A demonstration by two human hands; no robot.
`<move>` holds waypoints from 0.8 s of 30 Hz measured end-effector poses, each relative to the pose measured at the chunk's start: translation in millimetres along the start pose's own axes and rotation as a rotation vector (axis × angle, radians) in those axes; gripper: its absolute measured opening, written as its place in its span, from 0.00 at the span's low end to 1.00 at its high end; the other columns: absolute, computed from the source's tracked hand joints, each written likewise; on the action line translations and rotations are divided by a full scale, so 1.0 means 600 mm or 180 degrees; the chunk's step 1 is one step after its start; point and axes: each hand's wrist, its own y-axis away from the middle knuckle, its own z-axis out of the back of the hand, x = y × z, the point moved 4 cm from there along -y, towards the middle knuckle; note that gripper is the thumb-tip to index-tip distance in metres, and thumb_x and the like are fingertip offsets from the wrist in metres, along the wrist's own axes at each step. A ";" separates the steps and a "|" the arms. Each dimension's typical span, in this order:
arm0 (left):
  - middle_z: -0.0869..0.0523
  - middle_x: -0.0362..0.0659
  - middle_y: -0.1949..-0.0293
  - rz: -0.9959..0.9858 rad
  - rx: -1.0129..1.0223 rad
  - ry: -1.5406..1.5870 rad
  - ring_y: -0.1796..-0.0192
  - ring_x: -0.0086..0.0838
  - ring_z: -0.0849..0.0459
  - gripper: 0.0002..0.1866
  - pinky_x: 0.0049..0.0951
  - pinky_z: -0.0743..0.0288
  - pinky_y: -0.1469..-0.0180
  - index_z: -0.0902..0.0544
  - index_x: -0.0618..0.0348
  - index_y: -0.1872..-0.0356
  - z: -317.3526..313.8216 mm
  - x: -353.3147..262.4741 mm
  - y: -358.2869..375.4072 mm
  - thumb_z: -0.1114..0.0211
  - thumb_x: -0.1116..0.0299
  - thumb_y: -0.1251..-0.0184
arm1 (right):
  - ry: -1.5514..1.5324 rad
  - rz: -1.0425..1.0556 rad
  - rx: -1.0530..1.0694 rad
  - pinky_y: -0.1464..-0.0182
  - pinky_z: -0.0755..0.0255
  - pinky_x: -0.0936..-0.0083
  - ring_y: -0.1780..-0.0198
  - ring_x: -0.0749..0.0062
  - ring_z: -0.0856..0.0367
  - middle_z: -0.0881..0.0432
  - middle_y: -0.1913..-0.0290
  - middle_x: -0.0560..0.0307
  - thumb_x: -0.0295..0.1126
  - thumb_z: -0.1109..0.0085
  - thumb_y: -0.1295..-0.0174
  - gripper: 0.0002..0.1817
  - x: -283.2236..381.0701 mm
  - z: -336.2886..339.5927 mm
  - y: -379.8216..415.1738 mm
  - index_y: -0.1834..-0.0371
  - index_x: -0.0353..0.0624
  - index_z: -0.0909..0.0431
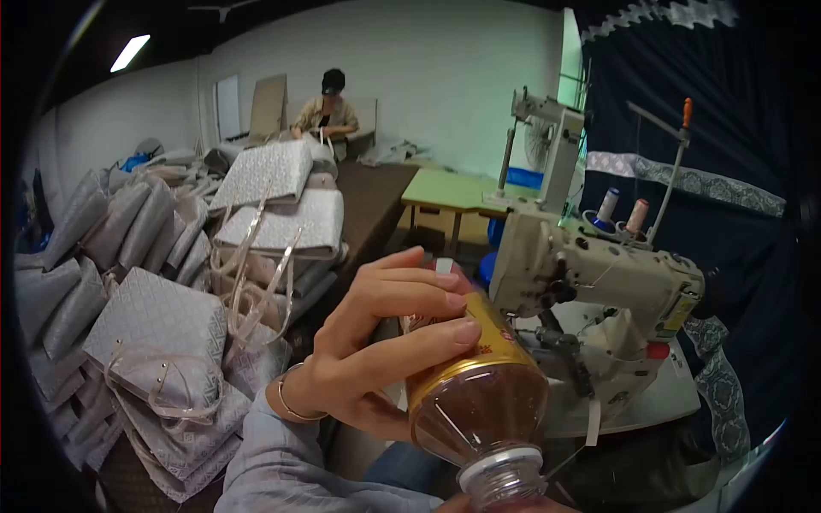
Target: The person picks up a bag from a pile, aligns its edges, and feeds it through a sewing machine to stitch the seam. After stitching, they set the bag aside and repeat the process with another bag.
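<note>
My left hand point(385, 342) is wrapped round a clear plastic bottle point(479, 402) with a gold label and brownish drink inside. The bottle is tilted, its base pointing away and its uncapped neck point(505, 474) toward me at the bottom edge. A white ring sits round the neck. A thin bracelet point(295, 398) circles my left wrist, above a light grey-blue sleeve point(282, 457). A little skin shows beside the neck at the bottom edge, too cut off to identify. I cannot make out my right hand anywhere.
An industrial sewing machine point(590, 265) with thread spools point(608, 205) stands right, before a dark curtain point(684, 111). Stacked silvery patterned bags point(158, 325) fill the left. Behind are a green-topped table point(445, 190) and another person point(329, 115) bent over work.
</note>
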 end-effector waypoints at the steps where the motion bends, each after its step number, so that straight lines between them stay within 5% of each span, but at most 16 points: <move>1: 0.24 0.53 0.44 0.0313 -0.0067 0.0325 0.43 0.44 0.21 0.38 0.51 0.35 0.36 0.21 0.59 0.43 -0.003 -0.007 0.014 0.22 0.50 0.57 | 0.0042 0.0054 -0.0160 0.44 0.26 0.62 0.47 0.54 0.20 0.19 0.48 0.44 0.30 0.43 0.33 0.16 0.006 0.018 -0.005 0.43 0.40 0.26; 5: 0.24 0.48 0.48 0.3162 -0.0591 0.1193 0.45 0.34 0.23 0.43 0.34 0.31 0.41 0.26 0.64 0.40 -0.027 0.060 0.262 0.20 0.62 0.63 | 0.0299 -0.0086 -0.0034 0.49 0.26 0.63 0.50 0.52 0.19 0.19 0.54 0.44 0.30 0.47 0.31 0.13 -0.021 0.010 0.033 0.47 0.35 0.26; 8: 0.22 0.41 0.52 0.4997 -0.0706 0.1935 0.50 0.24 0.23 0.31 0.24 0.29 0.49 0.26 0.63 0.41 -0.110 0.106 0.567 0.28 0.71 0.50 | 0.0213 -0.0159 -0.0174 0.50 0.26 0.64 0.51 0.54 0.19 0.20 0.54 0.44 0.31 0.51 0.29 0.13 -0.007 -0.011 0.025 0.47 0.34 0.27; 10: 0.19 0.38 0.59 0.6338 -0.1068 0.2061 0.56 0.22 0.21 0.23 0.22 0.28 0.53 0.24 0.61 0.44 -0.162 0.054 0.821 0.32 0.71 0.43 | 0.0236 -0.0220 -0.0228 0.50 0.25 0.65 0.52 0.56 0.19 0.21 0.53 0.44 0.32 0.53 0.27 0.14 0.007 -0.014 0.034 0.47 0.35 0.27; 12: 0.17 0.43 0.56 0.7535 -0.0667 0.1626 0.56 0.27 0.19 0.24 0.28 0.25 0.54 0.24 0.63 0.43 -0.174 -0.044 0.998 0.37 0.61 0.37 | 0.0265 -0.0154 -0.0172 0.53 0.26 0.67 0.54 0.58 0.19 0.21 0.55 0.44 0.32 0.53 0.28 0.14 0.028 -0.011 0.025 0.47 0.33 0.28; 13: 0.16 0.39 0.64 0.7680 -0.0607 0.1098 0.66 0.22 0.20 0.17 0.25 0.25 0.61 0.19 0.61 0.52 -0.171 -0.089 1.059 0.36 0.61 0.38 | 0.0296 -0.0166 -0.0207 0.53 0.26 0.67 0.54 0.58 0.19 0.21 0.55 0.44 0.32 0.53 0.28 0.14 0.026 -0.016 0.021 0.47 0.33 0.28; 16: 0.16 0.39 0.67 0.8354 0.0004 0.1304 0.67 0.25 0.19 0.18 0.27 0.24 0.62 0.18 0.60 0.53 -0.163 -0.193 1.209 0.35 0.58 0.39 | 0.0338 0.0025 -0.0442 0.54 0.27 0.68 0.58 0.60 0.21 0.22 0.58 0.45 0.30 0.49 0.30 0.13 0.010 -0.016 0.027 0.49 0.33 0.27; 18: 0.16 0.41 0.68 0.8747 -0.1170 0.1513 0.68 0.29 0.17 0.18 0.30 0.21 0.64 0.17 0.58 0.57 -0.165 -0.218 1.229 0.35 0.55 0.39 | 0.0582 -0.0044 -0.0414 0.56 0.28 0.68 0.60 0.59 0.22 0.23 0.59 0.45 0.31 0.50 0.29 0.12 -0.001 -0.014 0.029 0.50 0.32 0.28; 19: 0.16 0.41 0.68 0.8789 -0.1181 0.1549 0.68 0.29 0.17 0.18 0.30 0.21 0.64 0.17 0.58 0.57 -0.175 -0.206 1.233 0.35 0.55 0.39 | 0.0631 -0.0042 -0.0394 0.56 0.28 0.68 0.60 0.59 0.22 0.23 0.59 0.45 0.31 0.50 0.29 0.12 0.007 -0.015 0.027 0.50 0.32 0.28; 21: 0.16 0.41 0.68 0.8992 -0.2665 0.2230 0.68 0.32 0.16 0.17 0.33 0.20 0.67 0.18 0.55 0.61 -0.216 -0.174 1.246 0.35 0.51 0.39 | 0.0754 -0.0314 -0.0498 0.57 0.28 0.67 0.60 0.58 0.23 0.24 0.59 0.44 0.31 0.53 0.28 0.13 0.021 -0.017 0.025 0.50 0.32 0.29; 24: 0.17 0.40 0.70 0.8499 -0.3089 0.3036 0.69 0.34 0.17 0.18 0.34 0.20 0.68 0.19 0.52 0.61 -0.305 -0.041 1.288 0.35 0.49 0.39 | 0.1308 -0.0334 -0.0585 0.53 0.31 0.66 0.57 0.60 0.25 0.25 0.56 0.46 0.37 0.56 0.26 0.16 -0.019 -0.013 0.042 0.47 0.33 0.30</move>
